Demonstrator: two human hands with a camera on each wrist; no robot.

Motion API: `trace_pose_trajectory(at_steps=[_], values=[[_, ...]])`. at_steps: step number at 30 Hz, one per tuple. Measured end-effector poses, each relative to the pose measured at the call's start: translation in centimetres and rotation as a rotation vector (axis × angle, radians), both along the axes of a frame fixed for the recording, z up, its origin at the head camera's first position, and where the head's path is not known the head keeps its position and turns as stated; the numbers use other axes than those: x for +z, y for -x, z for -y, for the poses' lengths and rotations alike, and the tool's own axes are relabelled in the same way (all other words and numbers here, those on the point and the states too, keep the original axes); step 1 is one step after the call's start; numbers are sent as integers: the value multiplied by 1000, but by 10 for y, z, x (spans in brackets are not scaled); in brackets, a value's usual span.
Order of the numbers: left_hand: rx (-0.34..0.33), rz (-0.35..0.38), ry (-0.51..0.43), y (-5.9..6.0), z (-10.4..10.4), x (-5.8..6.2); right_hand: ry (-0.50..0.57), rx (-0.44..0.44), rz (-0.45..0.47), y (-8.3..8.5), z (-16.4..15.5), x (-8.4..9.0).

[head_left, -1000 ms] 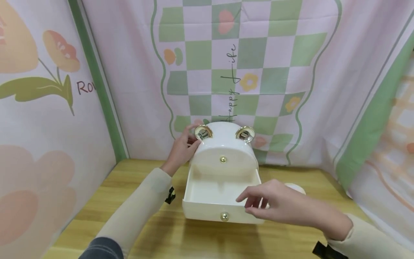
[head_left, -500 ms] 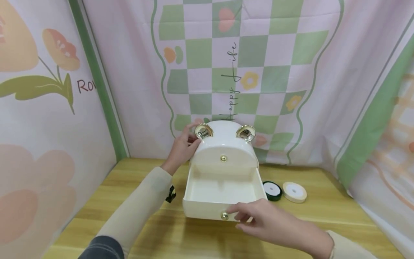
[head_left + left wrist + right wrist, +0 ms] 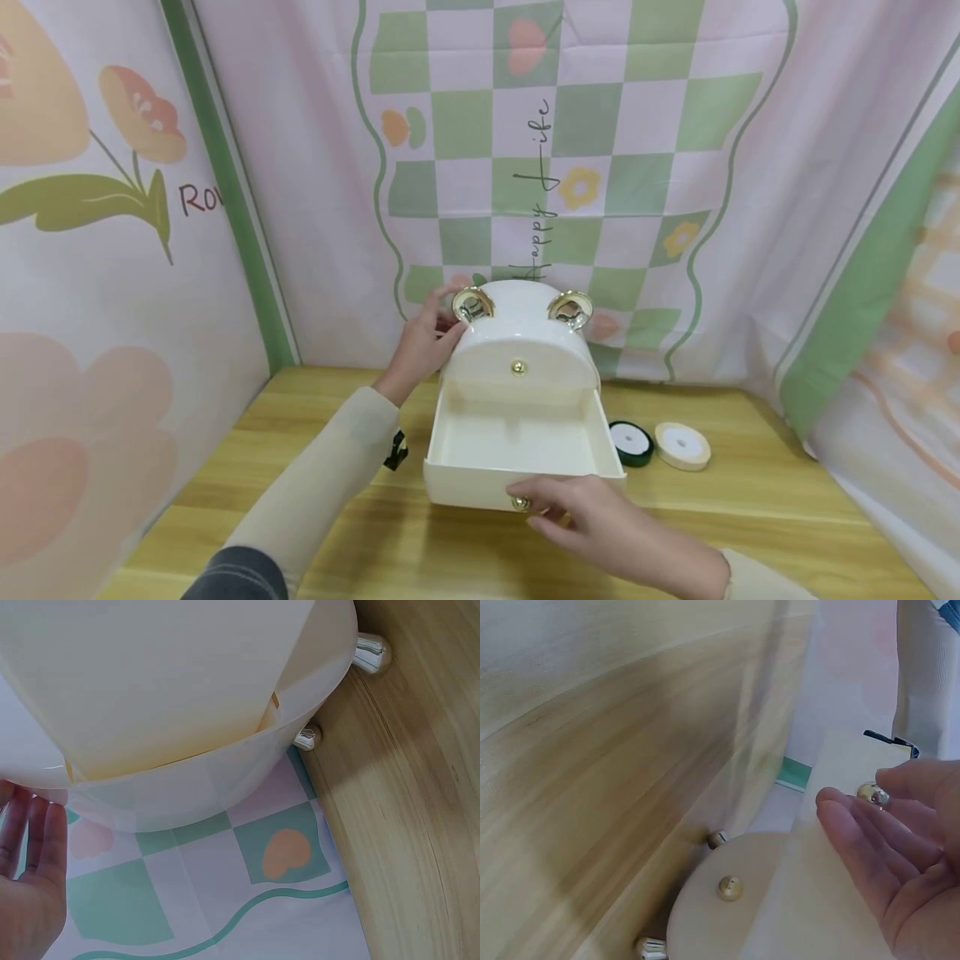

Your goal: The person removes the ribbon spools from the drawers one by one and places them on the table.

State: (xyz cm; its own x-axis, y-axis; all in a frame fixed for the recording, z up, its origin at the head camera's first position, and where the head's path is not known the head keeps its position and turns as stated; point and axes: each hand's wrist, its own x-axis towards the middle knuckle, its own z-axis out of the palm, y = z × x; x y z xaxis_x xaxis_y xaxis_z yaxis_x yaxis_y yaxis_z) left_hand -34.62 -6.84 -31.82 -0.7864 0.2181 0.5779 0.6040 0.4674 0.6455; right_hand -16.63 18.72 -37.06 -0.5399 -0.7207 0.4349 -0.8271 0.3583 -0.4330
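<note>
A white rounded storage box [image 3: 517, 304] stands on the table, with two gold eye-like rings on top. Its drawer [image 3: 517, 433] is pulled out, with nothing inside. My left hand [image 3: 422, 342] holds the box's upper left side, thumb in front and fingers behind one ring. In the left wrist view its fingertips [image 3: 56, 806] meet the box's edge. My right hand [image 3: 588, 521] is at the drawer front, fingers loosely bent around its gold knob [image 3: 871, 795]. The index finger overlaps the knob in the head view. Gold feet and another knob [image 3: 730, 889] show below the drawer.
A dark green ribbon roll [image 3: 630, 442] and a cream ribbon roll [image 3: 682, 446] lie on the wooden table [image 3: 315, 408], right of the box. A checkered cloth [image 3: 517, 125] hangs close behind it. Printed curtains stand on both sides.
My right hand has moved left and down from the drawer's right corner to its knob, uncovering the ribbon rolls. The left hand and drawer look unchanged.
</note>
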Motion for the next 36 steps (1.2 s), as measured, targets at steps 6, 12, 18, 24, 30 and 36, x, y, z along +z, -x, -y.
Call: trace_pose_trajectory(at_steps=[6, 12, 18, 24, 30, 36], values=[[3, -18, 9, 1, 0, -2, 30, -17, 38, 2, 2, -1], [-2, -28, 7, 2, 0, -2, 41, -28, 23, 4, 3, 1], [1, -18, 12, 2, 0, -2, 41, -46, 28, 6, 3, 7], [0, -25, 12, 1, -1, -2, 25, -61, 37, 7, 3, 11], [4, -25, 13, 1, 0, -2, 32, -60, 15, 9, 2, 12], [9, -16, 16, 1, 0, -1, 38, -63, 6, 12, 1, 12]])
